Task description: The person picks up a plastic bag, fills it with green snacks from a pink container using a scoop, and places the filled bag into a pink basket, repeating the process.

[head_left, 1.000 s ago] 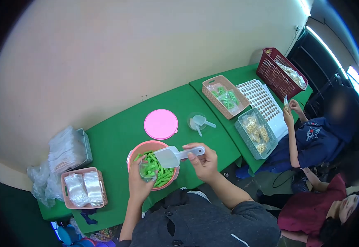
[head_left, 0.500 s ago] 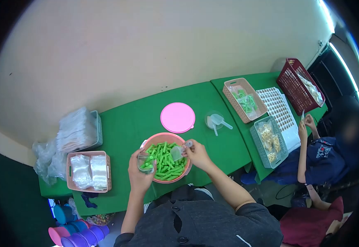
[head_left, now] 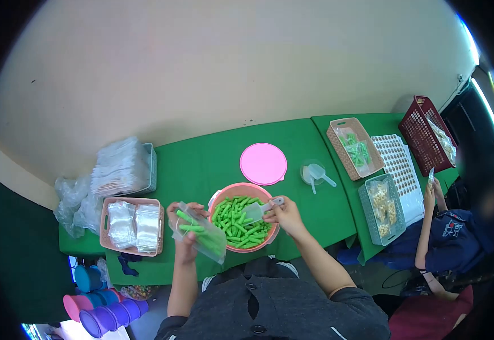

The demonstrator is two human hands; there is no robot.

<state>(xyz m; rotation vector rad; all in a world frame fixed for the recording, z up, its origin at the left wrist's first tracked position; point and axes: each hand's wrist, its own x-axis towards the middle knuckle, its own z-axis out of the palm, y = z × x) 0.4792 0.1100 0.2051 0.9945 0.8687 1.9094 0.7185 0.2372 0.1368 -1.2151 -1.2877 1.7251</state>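
My left hand is closed on a clear plastic bag with several green stick-shaped snacks inside. The bag is tilted, its lower end pointing right toward my body, beside the left rim of a pink bowl. In my right hand is the handle of a clear plastic scoop, its cup over the green snack sticks that fill the bowl. Behind the bowl a round pink lid lies flat on the green cloth.
A small dish with clear scoops stands right of the lid. Baskets of empty bags sit at left. Farther right are a beige basket of packed green snacks, a grey-green basket, a sticker sheet and a maroon basket. A person works there.
My left hand has tipped the bag from mouth-up to lying slanted, showing its side and the sticks inside. My right hand keeps the scoop over the bowl. The view has shifted slightly left.
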